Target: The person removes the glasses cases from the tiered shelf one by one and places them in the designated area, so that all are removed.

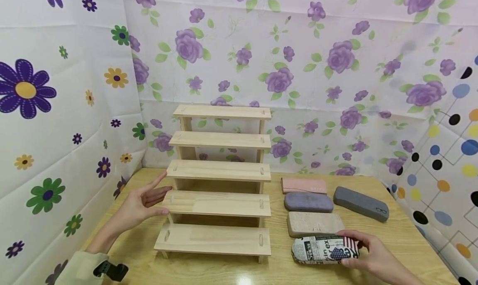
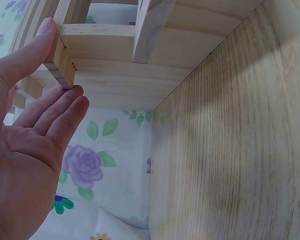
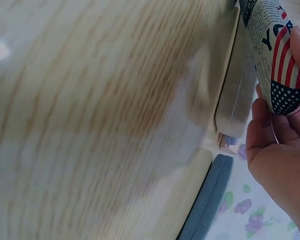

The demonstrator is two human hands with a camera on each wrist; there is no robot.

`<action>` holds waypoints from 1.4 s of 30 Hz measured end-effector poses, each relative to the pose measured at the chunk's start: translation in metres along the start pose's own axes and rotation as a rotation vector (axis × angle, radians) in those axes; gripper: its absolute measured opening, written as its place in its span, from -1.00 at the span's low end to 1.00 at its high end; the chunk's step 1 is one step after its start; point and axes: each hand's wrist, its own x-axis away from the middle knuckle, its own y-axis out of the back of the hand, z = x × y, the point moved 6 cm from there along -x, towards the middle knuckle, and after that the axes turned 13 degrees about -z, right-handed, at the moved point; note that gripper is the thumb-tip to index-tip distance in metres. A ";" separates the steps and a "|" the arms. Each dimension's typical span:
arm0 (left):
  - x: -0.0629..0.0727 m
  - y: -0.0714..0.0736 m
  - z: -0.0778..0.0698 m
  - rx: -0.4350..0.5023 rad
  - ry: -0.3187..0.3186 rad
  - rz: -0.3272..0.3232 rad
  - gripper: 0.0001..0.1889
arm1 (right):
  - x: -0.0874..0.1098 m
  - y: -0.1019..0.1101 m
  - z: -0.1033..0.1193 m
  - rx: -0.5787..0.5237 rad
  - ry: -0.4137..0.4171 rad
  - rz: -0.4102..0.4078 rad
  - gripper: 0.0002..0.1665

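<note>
A stepped wooden display rack (image 1: 216, 202) with several pale shelves stands on the table. My left hand (image 1: 143, 200) is at its left side; in the left wrist view the thumb (image 2: 42, 37) and fingertips (image 2: 77, 97) lie on either side of a shelf end (image 2: 60, 67), pinching it. With my right hand (image 1: 367, 254) I grip the right end of a newspaper-print glasses case (image 1: 317, 250), thumb in front and fingers behind. In the right wrist view the printed case (image 3: 277, 60) shows a flag pattern at the gripped end.
Behind the printed case lie a beige case (image 1: 315, 223), a purple case (image 1: 308, 202) and a pink case (image 1: 303, 185). A grey case (image 1: 360, 204) lies slanted at their right. Patterned cloth walls (image 1: 317, 90) border the wooden table (image 1: 209, 270).
</note>
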 end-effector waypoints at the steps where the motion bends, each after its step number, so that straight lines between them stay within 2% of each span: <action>1: 0.000 0.000 0.000 -0.002 0.000 0.000 0.10 | 0.000 0.000 -0.001 0.003 -0.002 0.003 -0.28; 9: -0.001 0.001 -0.002 -0.015 -0.006 -0.007 0.10 | 0.002 -0.002 -0.004 0.108 0.098 -0.006 -0.26; 13: -0.001 0.001 -0.002 -0.024 -0.005 -0.012 0.10 | 0.003 -0.004 -0.007 0.123 0.114 0.025 -0.25; 16: -0.001 0.001 -0.001 -0.026 0.003 -0.011 0.10 | 0.003 -0.005 -0.009 0.114 0.100 0.061 -0.22; 21: 0.000 0.001 0.001 -0.021 0.021 -0.006 0.11 | 0.005 -0.007 -0.014 0.091 0.026 0.125 -0.17; 28: 0.000 0.001 -0.002 -0.027 0.016 -0.010 0.11 | 0.003 -0.007 -0.017 0.100 -0.029 0.139 -0.14; 42: 0.001 0.001 -0.002 -0.031 0.016 -0.009 0.11 | 0.002 -0.007 -0.016 0.116 0.000 0.115 -0.12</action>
